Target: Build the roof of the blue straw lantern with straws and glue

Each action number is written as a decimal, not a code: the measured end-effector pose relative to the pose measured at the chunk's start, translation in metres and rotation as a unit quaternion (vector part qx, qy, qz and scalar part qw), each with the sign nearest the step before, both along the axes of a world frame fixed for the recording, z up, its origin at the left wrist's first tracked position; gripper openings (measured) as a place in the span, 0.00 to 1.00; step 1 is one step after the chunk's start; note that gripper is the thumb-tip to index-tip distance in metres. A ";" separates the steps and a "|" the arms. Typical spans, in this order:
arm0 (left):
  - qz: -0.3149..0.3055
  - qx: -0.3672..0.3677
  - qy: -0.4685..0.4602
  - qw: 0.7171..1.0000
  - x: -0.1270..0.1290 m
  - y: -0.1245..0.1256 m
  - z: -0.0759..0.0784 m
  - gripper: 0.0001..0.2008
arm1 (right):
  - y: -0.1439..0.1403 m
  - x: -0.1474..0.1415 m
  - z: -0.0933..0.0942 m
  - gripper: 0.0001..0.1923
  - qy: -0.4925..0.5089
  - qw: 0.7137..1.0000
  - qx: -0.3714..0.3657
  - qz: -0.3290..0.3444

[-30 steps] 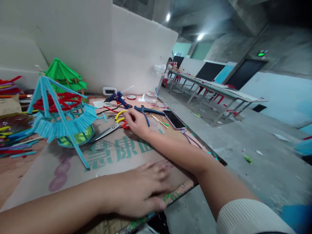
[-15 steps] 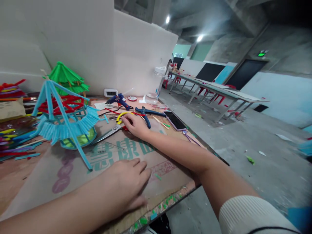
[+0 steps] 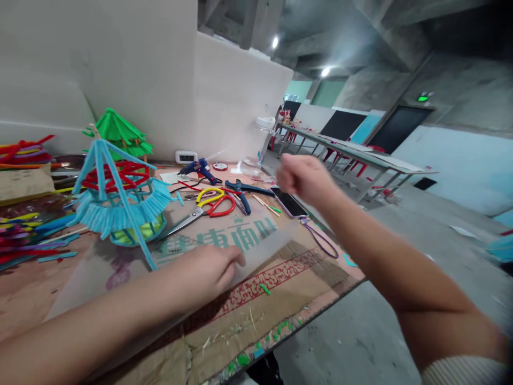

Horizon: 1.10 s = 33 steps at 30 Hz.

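My left hand (image 3: pixel 208 267) lies palm down on a translucent plastic sheet (image 3: pixel 256 248) spread over the printed cardboard (image 3: pixel 288 283) that covers the table. My right hand (image 3: pixel 304 177) is raised in the air above the table's right side, blurred, fingers curled into a loose fist with nothing visible in it. Under and left of it lie scissors (image 3: pixel 208 204) with yellow and red handles, blue pliers (image 3: pixel 240 190) and a phone (image 3: pixel 290 203). A blue straw pavilion model (image 3: pixel 116 206) with a red top stands left of the scissors.
A green pavilion model (image 3: pixel 118 132) stands by the white wall. A blue glue gun (image 3: pixel 198 168) and a clear bottle (image 3: pixel 262 136) sit at the back. Coloured pipe cleaners (image 3: pixel 20 232) pile at the left. A purple wire loop (image 3: pixel 320 240) lies near the table's right edge. Long tables (image 3: pixel 352 152) stand across the concrete floor.
My right hand has left the scissors and lifted up to the right. My left hand slid away from the near edge, farther onto the sheet. The view has shifted.
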<state>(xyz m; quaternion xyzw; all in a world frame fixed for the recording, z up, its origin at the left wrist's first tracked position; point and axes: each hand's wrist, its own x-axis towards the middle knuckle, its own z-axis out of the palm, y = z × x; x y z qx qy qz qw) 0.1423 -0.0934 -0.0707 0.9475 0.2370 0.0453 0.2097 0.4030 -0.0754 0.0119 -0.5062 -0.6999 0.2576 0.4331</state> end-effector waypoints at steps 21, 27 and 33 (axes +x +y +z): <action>0.053 -0.161 -0.119 0.978 -0.017 0.028 -0.013 0.17 | -0.094 -0.097 -0.067 0.36 -0.108 0.782 -0.255 0.559; -0.033 -0.177 -0.090 0.980 -0.020 0.005 0.007 0.15 | -0.074 -0.082 -0.001 0.21 0.015 0.898 -0.158 0.410; -0.078 -0.083 -0.047 0.992 -0.049 -0.015 0.060 0.15 | -0.013 -0.093 0.016 0.16 0.001 0.964 -0.046 0.262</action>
